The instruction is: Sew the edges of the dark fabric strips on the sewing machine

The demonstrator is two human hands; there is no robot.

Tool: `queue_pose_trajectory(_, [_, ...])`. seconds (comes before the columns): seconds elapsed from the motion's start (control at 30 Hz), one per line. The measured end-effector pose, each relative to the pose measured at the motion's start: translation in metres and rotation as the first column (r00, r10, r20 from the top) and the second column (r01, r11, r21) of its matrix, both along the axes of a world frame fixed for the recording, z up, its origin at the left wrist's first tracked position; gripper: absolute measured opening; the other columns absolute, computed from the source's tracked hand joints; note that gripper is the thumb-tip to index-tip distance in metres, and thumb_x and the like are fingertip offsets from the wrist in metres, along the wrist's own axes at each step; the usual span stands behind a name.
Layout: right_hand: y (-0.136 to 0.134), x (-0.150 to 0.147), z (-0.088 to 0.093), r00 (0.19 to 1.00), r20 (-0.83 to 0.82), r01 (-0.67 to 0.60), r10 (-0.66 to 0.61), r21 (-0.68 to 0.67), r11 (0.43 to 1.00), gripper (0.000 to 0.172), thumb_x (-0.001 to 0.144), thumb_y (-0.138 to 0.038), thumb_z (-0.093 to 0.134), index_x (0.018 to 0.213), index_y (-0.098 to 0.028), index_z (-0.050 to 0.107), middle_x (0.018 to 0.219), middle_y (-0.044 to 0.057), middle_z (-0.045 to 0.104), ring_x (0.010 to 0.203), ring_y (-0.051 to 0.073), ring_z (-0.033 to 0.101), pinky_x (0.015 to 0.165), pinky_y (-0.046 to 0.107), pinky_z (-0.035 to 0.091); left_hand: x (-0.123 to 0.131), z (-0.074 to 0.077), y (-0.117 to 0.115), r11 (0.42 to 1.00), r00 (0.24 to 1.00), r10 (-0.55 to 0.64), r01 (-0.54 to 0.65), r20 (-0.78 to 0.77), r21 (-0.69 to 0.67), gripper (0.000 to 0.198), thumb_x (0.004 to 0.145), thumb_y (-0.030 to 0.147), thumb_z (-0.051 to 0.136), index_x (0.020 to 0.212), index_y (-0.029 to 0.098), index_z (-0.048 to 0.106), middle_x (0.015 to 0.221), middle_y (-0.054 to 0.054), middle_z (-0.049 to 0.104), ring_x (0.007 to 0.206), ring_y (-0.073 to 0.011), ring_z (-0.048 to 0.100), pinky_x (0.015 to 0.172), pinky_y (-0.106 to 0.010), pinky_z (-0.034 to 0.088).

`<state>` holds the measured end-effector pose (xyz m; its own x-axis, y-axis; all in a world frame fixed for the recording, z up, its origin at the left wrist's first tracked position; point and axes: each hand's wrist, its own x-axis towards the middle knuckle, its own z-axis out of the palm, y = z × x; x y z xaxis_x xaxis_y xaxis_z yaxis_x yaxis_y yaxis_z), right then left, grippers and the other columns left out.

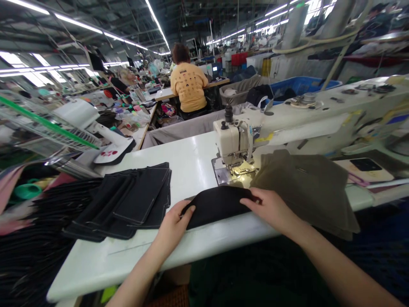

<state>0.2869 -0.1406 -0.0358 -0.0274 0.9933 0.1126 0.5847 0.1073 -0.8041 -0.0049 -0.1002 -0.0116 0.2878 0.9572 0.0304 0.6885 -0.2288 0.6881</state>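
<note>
Our left hand (172, 224) grips the left end of the black piece (217, 204) with curled fingers, while our right hand (271, 209) lies open and flat on its right end. The piece rests at lower centre of the frame, on the table (191, 166) just before the sewing machine (233, 143). To do this well, we judge, we should hold both ends taut and square to the needle, clear of the olive cloth (309, 187) at right and the black stack (128, 200) at left.

Black curved fabric piece (217, 205) — flat, table-edge.

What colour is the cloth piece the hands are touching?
Black; the cloth piece shows best in the head view.
</note>
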Motion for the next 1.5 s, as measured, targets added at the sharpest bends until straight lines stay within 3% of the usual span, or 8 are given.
queue_pose_trajectory(0.07, [0.007, -0.007, -0.006, 0.996, -0.025, 0.087, -0.087, -0.028, 0.996, 0.024, 0.086, -0.041, 0.064, 0.101, -0.023, 0.067, 0.067, -0.001, 0.066, 0.063, 0.021, 0.064, 0.064, 0.032, 0.05, 0.006, -0.004, 0.004, 0.998, 0.998, 0.056, -0.056, -0.022, 0.01, 0.031, 0.087, 0.045, 0.051, 0.09, 0.019, 0.068, 0.088, -0.006, 0.073, 0.083, -0.0245, 0.069, 0.082, -0.037, 0.055])
queue_pose_trajectory(0.13, [0.01, -0.012, -0.011, 0.983, -0.1, 0.152, -0.156, -0.05, 0.987, 0.044, 0.085, -0.044, 0.063, 0.122, -0.023, 0.056, 0.066, -0.003, 0.064, 0.063, 0.021, 0.064, 0.065, 0.032, 0.049, 0.009, -0.006, 0.004, 0.995, 0.995, 0.091, -0.089, -0.041, 0.046, 0.03, 0.085, 0.047, 0.053, 0.088, 0.02, 0.066, 0.085, -0.005, 0.072, 0.08, -0.0242, 0.068, 0.078, -0.036, 0.054])
queue_pose_trajectory(0.2, [0.008, -0.013, -0.012, 0.956, -0.21, 0.195, -0.206, -0.073, 0.978, 0.055, 0.085, -0.047, 0.061, 0.13, -0.021, 0.044, 0.069, -0.004, 0.064, 0.063, 0.02, 0.064, 0.064, 0.032, 0.049, 0.01, -0.006, 0.001, 0.99, 0.992, 0.115, -0.109, -0.058, 0.094, 0.029, 0.084, 0.048, 0.053, 0.085, 0.021, 0.063, 0.082, -0.004, 0.071, 0.078, -0.0238, 0.067, 0.077, -0.036, 0.053])
queue_pose_trajectory(0.3, [0.003, -0.011, -0.01, 0.923, -0.327, 0.191, -0.203, -0.07, 0.979, 0.04, 0.085, -0.042, 0.059, 0.116, -0.022, 0.044, 0.075, -0.003, 0.065, 0.065, 0.017, 0.064, 0.065, 0.031, 0.05, 0.009, -0.008, -0.002, 0.986, 0.988, 0.127, -0.117, -0.089, 0.116, 0.029, 0.086, 0.049, 0.049, 0.083, 0.022, 0.06, 0.078, -0.004, 0.068, 0.074, -0.0235, 0.066, 0.073, -0.036, 0.052])
queue_pose_trajectory(0.47, [0.005, -0.011, -0.01, 0.982, -0.164, 0.095, -0.099, -0.035, 0.995, 0.013, 0.082, -0.03, 0.058, 0.091, -0.023, 0.063, 0.082, 0.001, 0.069, 0.072, 0.017, 0.064, 0.071, 0.031, 0.049, 0.007, -0.012, 0.0, 0.984, 0.982, 0.15, -0.137, -0.117, 0.112, 0.03, 0.085, 0.05, 0.049, 0.082, 0.023, 0.059, 0.074, -0.003, 0.066, 0.07, -0.0235, 0.064, 0.069, -0.035, 0.051])
queue_pose_trajectory(0.67, [0.008, -0.014, -0.013, 0.995, -0.056, 0.081, -0.08, 0.014, 0.997, 0.017, 0.085, -0.021, 0.059, 0.095, -0.022, 0.073, 0.085, 0.002, 0.07, 0.075, 0.017, 0.064, 0.072, 0.029, 0.048, 0.008, -0.014, 0.001, 0.978, 0.972, 0.177, -0.156, -0.154, 0.14, 0.028, 0.085, 0.049, 0.048, 0.079, 0.024, 0.058, 0.069, -0.001, 0.064, 0.064, -0.022, 0.062, 0.062, -0.032, 0.047])
queue_pose_trajectory(0.9, [0.004, -0.015, -0.015, 0.994, -0.053, 0.098, -0.093, 0.083, 0.992, 0.023, 0.089, -0.019, 0.059, 0.103, -0.024, 0.076, 0.087, 0.001, 0.066, 0.072, 0.014, 0.062, 0.069, 0.026, 0.049, 0.012, -0.012, 0.002, 0.979, 0.968, 0.178, -0.158, -0.176, 0.126, 0.029, 0.086, 0.051, 0.047, 0.081, 0.024, 0.058, 0.071, -0.002, 0.066, 0.066, -0.0224, 0.063, 0.064, -0.032, 0.047])
queue_pose_trajectory(1.5, [0.01, -0.013, -0.012, 0.992, 0.071, 0.098, -0.1, 0.026, 0.995, 0.021, 0.086, -0.019, 0.059, 0.099, -0.021, 0.075, 0.083, 0.003, 0.066, 0.071, 0.016, 0.062, 0.069, 0.029, 0.051, 0.015, -0.011, 0.007, 0.99, 0.962, 0.136, -0.126, -0.237, 0.056, 0.026, 0.088, 0.047, 0.047, 0.079, 0.024, 0.055, 0.073, -0.002, 0.066, 0.07, -0.0229, 0.064, 0.065, -0.031, 0.045])
